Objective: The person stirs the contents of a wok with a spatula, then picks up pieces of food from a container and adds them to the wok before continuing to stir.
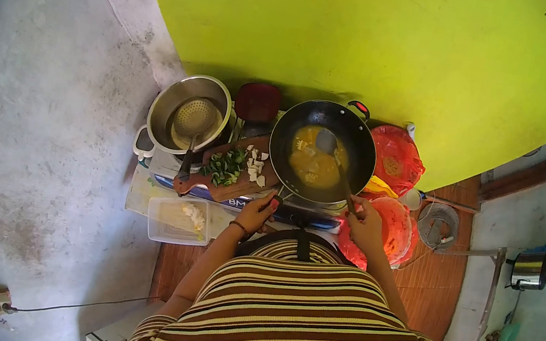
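Note:
A dark wok (pixel 284 147) on the stove holds yellow-orange broth with pale pieces in it. My left hand (pixel 256 213) is closed round the wok's near handle (pixel 276 202). The long handle of a ladle (pixel 344 180) is held in my right hand (pixel 365 222) at the wok's near right rim, and the ladle's head lies in the broth. Left of the wok, a wooden cutting board (pixel 221 191) bears chopped green vegetables (pixel 224 165) and white pieces (pixel 255 165).
A steel pot (pixel 163 109) with a skimmer (pixel 195 117) stands at the left. A clear plastic container (pixel 163 229) sits below it. Red bowls or bags (pixel 391 143) lie right of the wok. The green wall (pixel 380 37) rises behind.

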The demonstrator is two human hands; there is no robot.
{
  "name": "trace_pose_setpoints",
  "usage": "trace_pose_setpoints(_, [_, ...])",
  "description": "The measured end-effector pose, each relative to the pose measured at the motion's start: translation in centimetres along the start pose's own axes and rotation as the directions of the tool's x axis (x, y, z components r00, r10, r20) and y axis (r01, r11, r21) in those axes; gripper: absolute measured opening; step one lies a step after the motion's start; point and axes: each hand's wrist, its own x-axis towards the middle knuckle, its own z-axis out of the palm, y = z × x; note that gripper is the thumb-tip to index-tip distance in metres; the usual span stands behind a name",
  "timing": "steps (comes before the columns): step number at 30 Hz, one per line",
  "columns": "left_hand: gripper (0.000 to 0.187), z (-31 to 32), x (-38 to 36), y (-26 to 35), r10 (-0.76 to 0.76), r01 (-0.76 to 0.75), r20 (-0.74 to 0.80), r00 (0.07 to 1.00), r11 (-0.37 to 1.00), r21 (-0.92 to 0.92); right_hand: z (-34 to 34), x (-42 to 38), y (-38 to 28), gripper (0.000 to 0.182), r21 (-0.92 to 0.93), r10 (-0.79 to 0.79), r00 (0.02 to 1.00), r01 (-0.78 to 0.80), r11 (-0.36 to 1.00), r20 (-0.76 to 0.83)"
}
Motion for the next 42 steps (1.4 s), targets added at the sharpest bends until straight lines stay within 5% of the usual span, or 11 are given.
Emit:
trace_pose_setpoints(4, [0.05,-0.1,0.1,0.2,-0.022,0.024,0.028,0.999,0.999,-0.046,-1.3,-0.2,1.0,0.037,-0.091,0.098,0.994,-0.093,0.992,0.055])
trace_pose_setpoints(7, [0.05,-0.1,-0.6,1.8,-0.087,0.088,0.046,0.995,0.996,-0.02,-1.2,-0.4,1.6,0.038,-0.068,0.065,0.995,-0.06,0.996,0.08])
trace_pose_setpoints(10, [0.05,-0.2,-0.4,1.2,-0.068,0.069,0.04,0.997,0.998,-0.014,-1.3,-1.0,-0.6,0.038,0.069,0.194,0.969,-0.207,0.976,0.153])
trace_pose_setpoints(22, [0.05,-0.1,0.2,0.1,-0.022,0.021,0.019,1.0,1.0,0.005,-2.9,-2.2,-2.8,0.038,0.014,0.09,0.972,-0.095,0.995,0.216])
trace_pose_setpoints(25, [0.051,-0.2,0.1,0.2,-0.032,0.032,0.033,0.999,0.999,0.017,-3.8,-2.7,-4.5,0.038,-0.063,0.213,0.936,-0.204,0.977,0.281])
trace_pose_setpoints(40, [0.051,-0.3,0.0,0.3,-0.044,0.043,0.043,0.998,0.999,0.015,-0.7,-0.9,-0.3,0.04,-0.176,-0.083,0.991,0.102,0.979,0.109])
trace_pose_setpoints(42, [0.051,-0.4,0.4,-0.2,-0.006,0.005,0.051,0.999,1.0,0.017,-0.8,-0.3,-0.5,0.041,0.059,0.017,0.995,-0.022,0.998,0.096])
